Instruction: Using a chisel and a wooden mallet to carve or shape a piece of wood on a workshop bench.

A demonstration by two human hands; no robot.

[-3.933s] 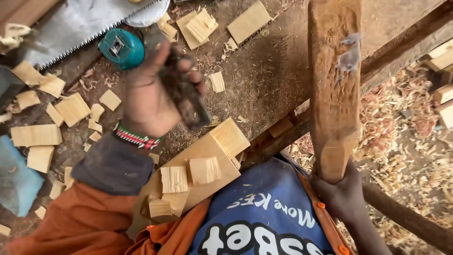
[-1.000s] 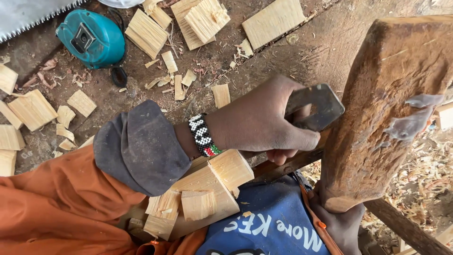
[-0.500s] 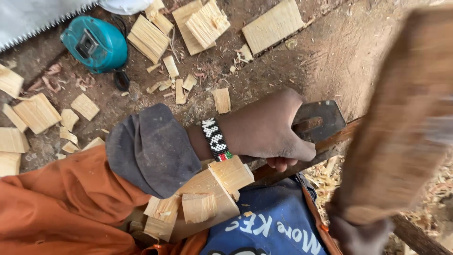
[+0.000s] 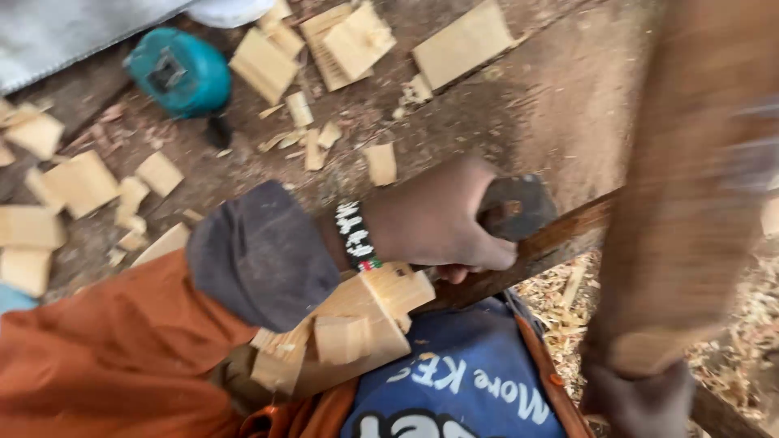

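Here the left hand [image 4: 442, 219] is wrapped tight around a dark metal chisel [image 4: 515, 207] set on the brown wooden rail [image 4: 560, 243], while the right hand [image 4: 641, 397] is clenched on a blurred heavy wooden mallet [image 4: 690, 186] beside it. Sound striking probably needs a steady chisel and square blows. Beyond the left hand, pale wood offcuts [image 4: 462, 45] and a teal tape measure [image 4: 178, 73] litter the surface [image 4: 568, 97].

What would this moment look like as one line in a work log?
left hand: grips dark tool on bench edge | right hand: holds wooden plank upright, blurred | bench: wood offcuts, teal tape measure
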